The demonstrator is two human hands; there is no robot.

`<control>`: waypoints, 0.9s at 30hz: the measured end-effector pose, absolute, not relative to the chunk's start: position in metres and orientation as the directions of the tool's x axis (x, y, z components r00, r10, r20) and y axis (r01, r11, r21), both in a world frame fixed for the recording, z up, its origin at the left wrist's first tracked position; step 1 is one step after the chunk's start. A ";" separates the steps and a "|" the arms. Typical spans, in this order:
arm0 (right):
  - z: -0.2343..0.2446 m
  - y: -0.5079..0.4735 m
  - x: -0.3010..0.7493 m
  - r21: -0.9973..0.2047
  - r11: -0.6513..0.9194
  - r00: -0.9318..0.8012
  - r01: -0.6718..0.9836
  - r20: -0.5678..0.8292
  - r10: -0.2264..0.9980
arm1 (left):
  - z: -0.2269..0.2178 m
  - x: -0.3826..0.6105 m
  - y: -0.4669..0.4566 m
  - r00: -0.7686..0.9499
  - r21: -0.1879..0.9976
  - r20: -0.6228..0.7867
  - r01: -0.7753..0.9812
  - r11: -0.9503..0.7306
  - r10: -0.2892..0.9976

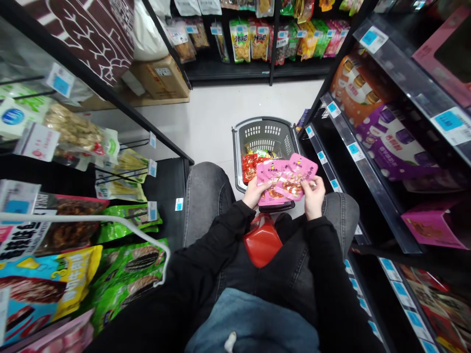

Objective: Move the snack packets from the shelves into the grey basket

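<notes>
Several small pink snack packets (pixel 273 181) are fanned out over the near end of a grey shopping basket (pixel 240 147). My left hand (pixel 254 193) grips the left packets, thumb on top. My right hand (pixel 313 196) pinches another pink packet (pixel 297 177) by its right edge, overlapping the others. Red packets (pixel 249 166) and a few other colourful ones lie inside the basket, partly covered by the pink ones. Between my thighs, below the hands, is a shiny red package (pixel 262 240); its kind is unclear.
Hanging snack bags (pixel 128 269) crowd the left rack, with a white metal rod (pixel 110 218) in front. Shelves of boxed drinks (pixel 395 142) stand close on the right. Ahead, a snack rack (pixel 235 73) closes the aisle. A cardboard box (pixel 162 81) sits on the left.
</notes>
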State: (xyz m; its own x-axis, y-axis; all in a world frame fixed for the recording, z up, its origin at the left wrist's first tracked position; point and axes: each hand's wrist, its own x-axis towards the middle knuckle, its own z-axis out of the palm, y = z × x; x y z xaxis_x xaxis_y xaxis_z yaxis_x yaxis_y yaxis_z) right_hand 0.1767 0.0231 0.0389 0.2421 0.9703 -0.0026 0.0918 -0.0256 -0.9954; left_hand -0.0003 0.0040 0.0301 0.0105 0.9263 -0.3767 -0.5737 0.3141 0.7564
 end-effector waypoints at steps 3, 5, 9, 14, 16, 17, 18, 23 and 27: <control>0.048 0.018 0.181 -0.971 0.014 0.506 0.240 0.137 0.851 | 0.022 -0.001 0.006 -0.121 0.840 -0.339 -0.486 0.243 0.933; 0.053 0.011 0.176 -0.901 -0.021 0.548 0.433 0.245 0.800 | 0.015 -0.001 0.006 -0.167 0.886 -0.303 -0.412 0.212 0.938; 0.055 -0.005 0.148 -0.668 0.159 0.122 0.727 0.353 0.928 | 0.012 0.004 0.003 -0.164 0.919 -0.285 -0.326 0.220 0.944; 0.052 -0.006 0.129 -0.570 0.404 -0.153 0.716 0.435 0.887 | 0.024 0.005 -0.002 -0.117 0.798 -0.356 -0.554 0.236 0.927; 0.051 0.000 0.136 -0.603 0.390 -0.130 0.696 0.428 0.894 | 0.028 0.004 -0.001 -0.088 0.772 -0.359 -0.588 0.243 0.929; 0.049 0.004 0.142 -0.629 0.361 -0.097 0.688 0.413 0.906 | 0.028 0.003 0.000 -0.081 0.772 -0.361 -0.585 0.248 0.929; 0.047 0.007 0.148 -0.672 0.316 -0.052 0.670 0.382 0.923 | 0.029 0.002 0.000 -0.071 0.773 -0.363 -0.580 0.258 0.929; 0.025 0.024 0.181 -0.964 -0.088 0.102 0.252 -0.064 0.993 | 0.027 0.001 0.005 -0.101 0.786 -0.354 -0.572 0.237 0.930; 0.004 0.048 0.198 -0.976 -0.198 0.203 0.088 -0.177 0.963 | 0.031 -0.008 0.013 -0.192 0.708 -0.373 -0.691 0.145 0.908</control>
